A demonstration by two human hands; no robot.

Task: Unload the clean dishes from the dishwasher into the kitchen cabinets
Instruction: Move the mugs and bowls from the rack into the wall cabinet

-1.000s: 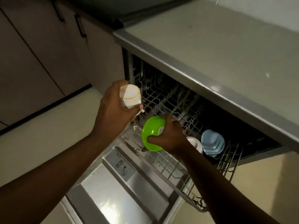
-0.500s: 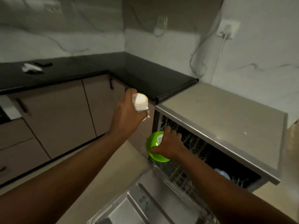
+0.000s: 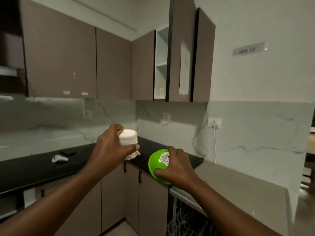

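Note:
My left hand grips a white cup held upside down, its base ringed in yellow, above the black counter. My right hand holds a bright green bowl by its rim, bottom facing me with a white sticker on it. Both are raised at chest height in front of the corner. Up on the wall, one upper cabinet stands open with white shelves showing. The dishwasher rack is only partly visible at the bottom right.
A black countertop runs along the left with a small white object and a dark item on it. The open cabinet door juts out toward me. A beige dishwasher top lies to the right, with a plugged wall socket above.
My view has swung up from the dishwasher to the wall cabinets. Both hands have risen with the cup and the green bowl, away from the rack.

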